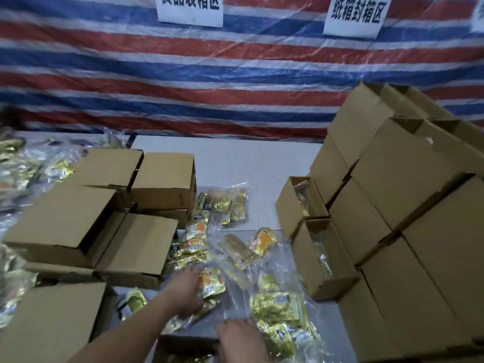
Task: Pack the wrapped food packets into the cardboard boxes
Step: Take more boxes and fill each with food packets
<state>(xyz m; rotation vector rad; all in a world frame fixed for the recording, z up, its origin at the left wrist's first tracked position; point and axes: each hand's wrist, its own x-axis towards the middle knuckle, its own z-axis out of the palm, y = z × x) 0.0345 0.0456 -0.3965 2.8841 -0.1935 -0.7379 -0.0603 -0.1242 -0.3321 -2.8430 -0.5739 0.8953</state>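
Gold and orange wrapped food packets [237,247] lie scattered in clear plastic bags across the middle of the grey table [256,163]. My left hand [184,292] reaches in from the lower left and grips an orange and gold packet [211,282]. My right hand [239,339] is at the bottom centre, fingers curled on the clear plastic bag [235,307] beside a pile of gold packets [277,309]. Just below the hands sits an open cardboard box [183,344] with packets inside. Two open boxes [322,258] on the right hold packets.
Closed and half-open cardboard boxes [146,247] crowd the left side. A tall stack of boxes [408,205] fills the right. More bagged packets [23,166] lie at the far left. A red, white and blue striped tarp [235,74] with two white signs hangs behind.
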